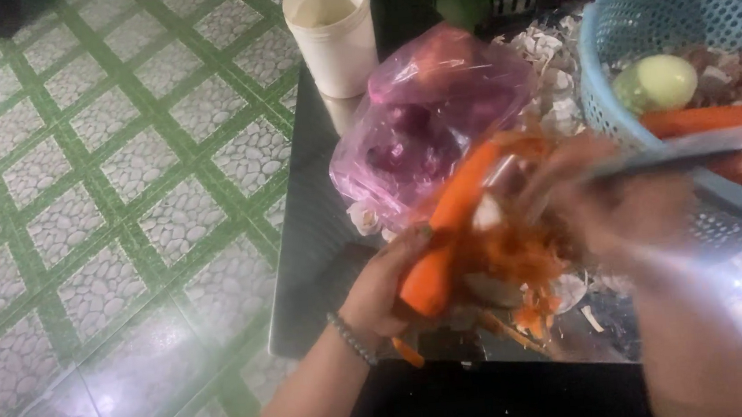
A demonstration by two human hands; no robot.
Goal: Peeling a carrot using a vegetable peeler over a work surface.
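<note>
I find my left hand (386,291) clenched around the lower end of a carrot (452,229), whose long axis rises from that grip up and to the right, over a heap of orange peelings (517,268) on the dark table (303,240). My right hand (618,207), blurred, grips a peeler (684,153) at the carrot's upper end, so it is the nearer hand to the unpeeled tip. A pink bag of purple vegetables (426,125), a white cup (332,31) and a blue colander (682,16) lie beyond.
</note>
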